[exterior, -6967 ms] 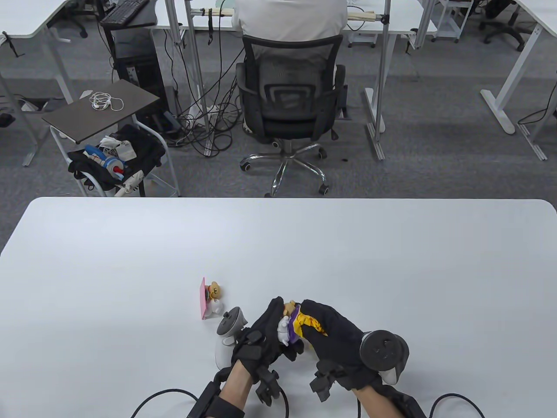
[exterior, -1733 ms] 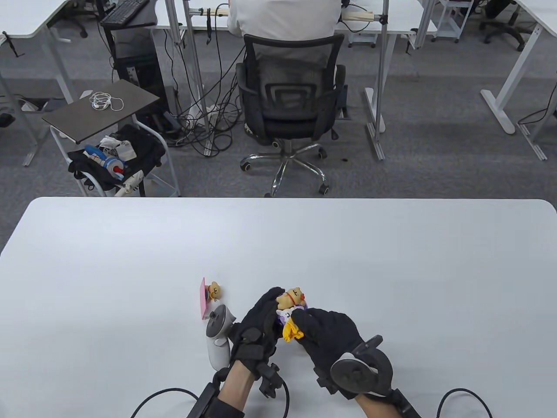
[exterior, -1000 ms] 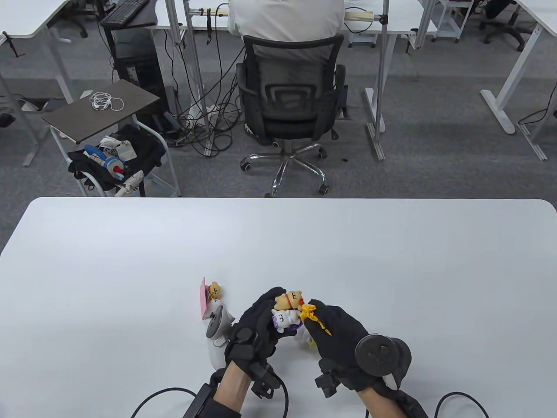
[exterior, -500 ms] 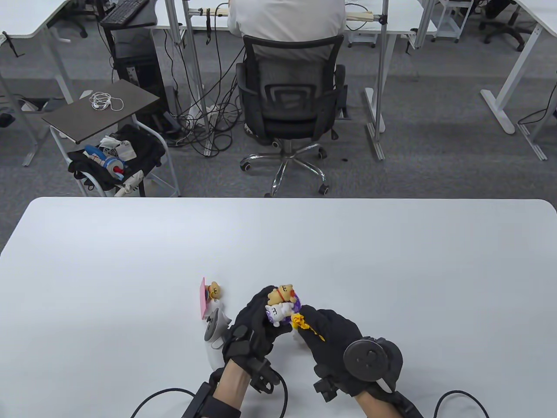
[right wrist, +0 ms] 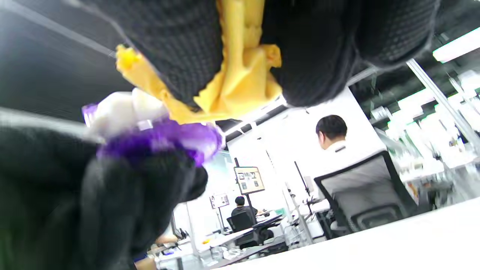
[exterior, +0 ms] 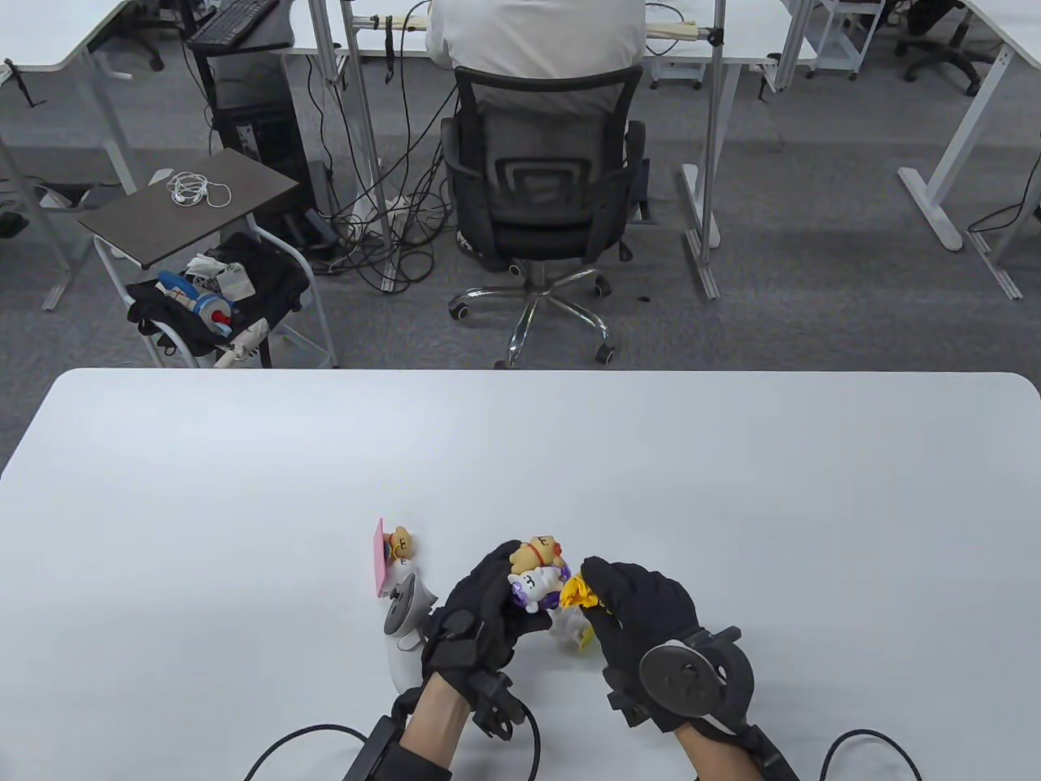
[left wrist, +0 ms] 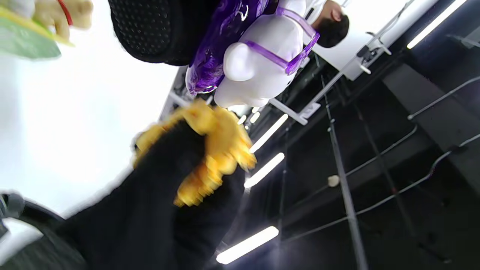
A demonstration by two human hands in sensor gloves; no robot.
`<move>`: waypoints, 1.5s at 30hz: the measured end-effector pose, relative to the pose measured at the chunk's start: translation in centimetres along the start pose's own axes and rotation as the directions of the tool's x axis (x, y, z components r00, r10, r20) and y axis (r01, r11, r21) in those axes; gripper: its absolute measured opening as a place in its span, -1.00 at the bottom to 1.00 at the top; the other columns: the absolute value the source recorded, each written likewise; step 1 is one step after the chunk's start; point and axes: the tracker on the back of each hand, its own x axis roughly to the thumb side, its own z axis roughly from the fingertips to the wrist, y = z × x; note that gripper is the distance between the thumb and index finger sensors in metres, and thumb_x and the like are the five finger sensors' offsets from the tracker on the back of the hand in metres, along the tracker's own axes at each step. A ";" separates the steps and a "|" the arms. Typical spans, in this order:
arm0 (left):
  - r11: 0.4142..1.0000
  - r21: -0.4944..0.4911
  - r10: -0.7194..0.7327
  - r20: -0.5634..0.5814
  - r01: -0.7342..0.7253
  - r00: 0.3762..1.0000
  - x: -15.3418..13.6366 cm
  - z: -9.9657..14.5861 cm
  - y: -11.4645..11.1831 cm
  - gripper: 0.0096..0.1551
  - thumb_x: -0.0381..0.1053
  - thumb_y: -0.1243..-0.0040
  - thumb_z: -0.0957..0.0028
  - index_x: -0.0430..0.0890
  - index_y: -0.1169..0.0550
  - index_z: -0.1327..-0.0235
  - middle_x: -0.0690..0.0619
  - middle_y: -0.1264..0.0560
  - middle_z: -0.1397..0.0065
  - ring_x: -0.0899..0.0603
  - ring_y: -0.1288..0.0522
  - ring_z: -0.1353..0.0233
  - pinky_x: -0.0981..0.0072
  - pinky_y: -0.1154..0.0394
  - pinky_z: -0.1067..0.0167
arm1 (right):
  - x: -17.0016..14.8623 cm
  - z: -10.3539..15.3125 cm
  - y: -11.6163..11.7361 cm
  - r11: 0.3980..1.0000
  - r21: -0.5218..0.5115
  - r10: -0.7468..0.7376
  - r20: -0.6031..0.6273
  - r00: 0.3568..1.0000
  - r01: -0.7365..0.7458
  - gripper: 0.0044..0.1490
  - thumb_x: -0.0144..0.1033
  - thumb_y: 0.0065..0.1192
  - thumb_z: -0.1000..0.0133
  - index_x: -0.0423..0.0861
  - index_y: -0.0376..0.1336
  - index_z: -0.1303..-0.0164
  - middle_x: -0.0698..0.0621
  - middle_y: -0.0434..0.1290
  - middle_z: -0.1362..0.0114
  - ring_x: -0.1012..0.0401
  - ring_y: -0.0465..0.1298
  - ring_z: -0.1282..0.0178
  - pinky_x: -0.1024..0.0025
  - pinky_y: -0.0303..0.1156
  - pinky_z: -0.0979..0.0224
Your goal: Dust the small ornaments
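My left hand point(exterior: 488, 606) grips a small ornament point(exterior: 538, 571), a tan bear and a white figure on a purple base, a little above the white table point(exterior: 244, 455). The white and purple part shows close up in the left wrist view point(left wrist: 262, 60) and in the right wrist view point(right wrist: 150, 127). My right hand point(exterior: 642, 610) pinches a bunched yellow cloth point(exterior: 579, 592) and holds it against the ornament's right side. The cloth also shows in the left wrist view point(left wrist: 221, 146) and the right wrist view point(right wrist: 240, 78).
A second ornament point(exterior: 394, 553), a tan bear with a pink panel, stands on the table left of my left hand. A small white and yellow piece point(exterior: 573, 633) lies under my hands. A person sits in a black office chair point(exterior: 541, 187) beyond the table's far edge.
My right hand has moved the yellow cloth over the ornament's right side, from its lower edge upward. My left hand has turned the ornament slightly and stayed in place.
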 end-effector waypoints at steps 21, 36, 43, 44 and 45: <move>0.852 -0.033 -0.503 0.227 0.523 0.834 2.0 -0.2 -2.3 -0.18 -0.04 -0.24 -0.19 -0.11 -0.07 -0.56 -0.19 -0.41 -0.46 -0.21 -0.39 -0.35 -0.02 -0.43 -0.30 | -3.3 -0.2 0.0 0.828 -0.015 -0.522 -0.383 0.762 0.560 -0.35 -0.21 0.39 -0.09 -0.09 0.31 -0.40 -0.19 0.46 -0.22 -0.15 0.66 -0.09 0.00 0.63 -0.06; 0.634 0.024 -0.749 0.267 0.773 0.606 2.3 0.0 -3.9 -0.25 -0.08 -0.23 -0.12 -0.10 -0.19 -0.54 -0.24 -0.44 -0.41 -0.24 -0.36 -0.32 -0.13 -0.36 -0.29 | -0.9 -0.5 -1.2 1.000 0.002 0.017 -0.060 0.998 -0.016 -0.38 -0.19 0.43 -0.08 0.00 0.36 -0.37 -0.11 0.48 -0.24 -0.11 0.47 -0.37 -0.22 0.35 -0.39; 0.597 0.050 -0.778 0.279 0.801 0.562 2.4 0.1 -3.5 -0.28 -0.09 -0.23 -0.10 0.07 -0.24 -0.55 -0.13 -0.42 -0.47 -0.20 -0.29 -0.37 -0.15 -0.26 -0.37 | -0.6 -0.6 -1.0 0.994 0.062 -0.089 -0.039 0.995 0.092 -0.39 -0.16 0.48 -0.05 -0.01 0.42 -0.33 -0.13 0.57 -0.18 -0.11 0.54 -0.32 -0.21 0.39 -0.38; 0.640 0.026 -0.741 0.285 0.768 0.608 2.5 0.1 -3.6 -0.29 -0.09 -0.21 -0.11 0.06 -0.24 -0.55 -0.17 -0.40 -0.47 -0.21 -0.26 -0.36 -0.18 -0.19 -0.40 | -0.7 -0.6 -1.1 0.999 0.045 -0.023 -0.043 0.999 0.025 -0.39 -0.11 0.44 -0.05 0.05 0.41 -0.34 -0.08 0.57 -0.18 -0.07 0.56 -0.32 -0.17 0.41 -0.38; 0.674 0.012 -0.711 0.281 0.739 0.644 2.5 0.2 -3.5 -0.29 -0.10 -0.20 -0.12 0.08 -0.24 -0.55 -0.17 -0.38 -0.47 -0.21 -0.22 -0.37 -0.19 -0.14 -0.41 | -1.0 -0.8 -1.2 0.999 0.008 -0.043 -0.028 0.999 0.044 -0.39 -0.10 0.43 -0.04 0.05 0.42 -0.33 -0.09 0.58 -0.16 -0.07 0.57 -0.30 -0.17 0.42 -0.37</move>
